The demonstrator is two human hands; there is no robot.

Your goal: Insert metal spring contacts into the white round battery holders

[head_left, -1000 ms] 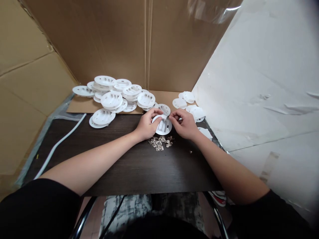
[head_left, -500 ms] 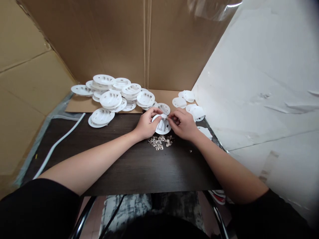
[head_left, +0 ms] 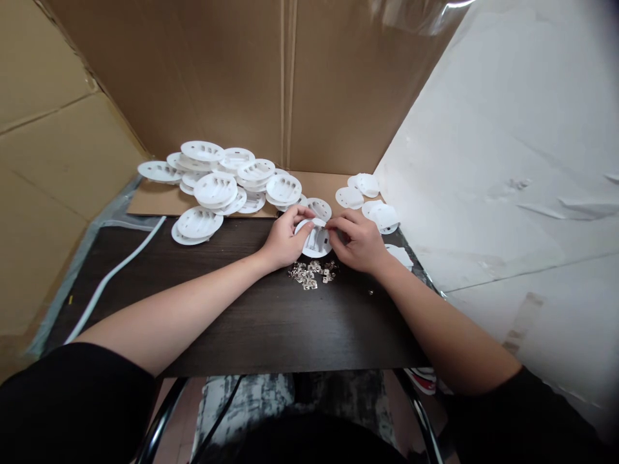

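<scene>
My left hand (head_left: 284, 241) is closed on the left rim of a white round plastic battery cover (head_left: 316, 245), thumb on top and fingers behind. Slots and a small dark opening show on its inner face. My right hand (head_left: 358, 241) is at the cover's upper right, with thumb and forefinger pinched together against it. Whatever lies between those fingertips is too small to make out. Just below the cover, a small heap of shiny metal contact pieces (head_left: 307, 277) rests on the dark table (head_left: 271, 328).
Piles of similar white covers (head_left: 199, 223) stand at the back left, partly on a cardboard sheet (head_left: 149, 198). More white discs (head_left: 385, 216) lie to the right. One tiny metal piece (head_left: 371, 292) sits apart. A white cable (head_left: 113, 274) runs along the left.
Both hands stay at the same cover. My right fingers have shifted slightly at its upper right edge. The whole view has moved a little.
</scene>
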